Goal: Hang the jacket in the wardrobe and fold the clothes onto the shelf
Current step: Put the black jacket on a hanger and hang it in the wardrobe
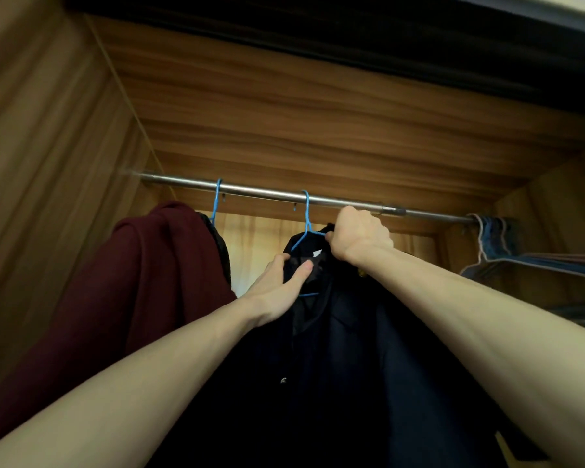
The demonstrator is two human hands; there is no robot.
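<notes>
A dark navy jacket [345,349] hangs on a blue wire hanger [306,217] whose hook sits over the metal wardrobe rail [260,191]. My left hand [277,288] pinches the jacket's collar on its left side, thumb on the lining. At the top right of the collar my right hand [360,236] grips the jacket's shoulder and the hanger's arm, just under the rail. Both forearms reach up from below.
A maroon garment [142,285] hangs on a second blue hanger [217,201] to the left. Several empty hangers [497,244] are bunched at the rail's right end. Wooden wardrobe walls [48,163] close in on the left, right and top.
</notes>
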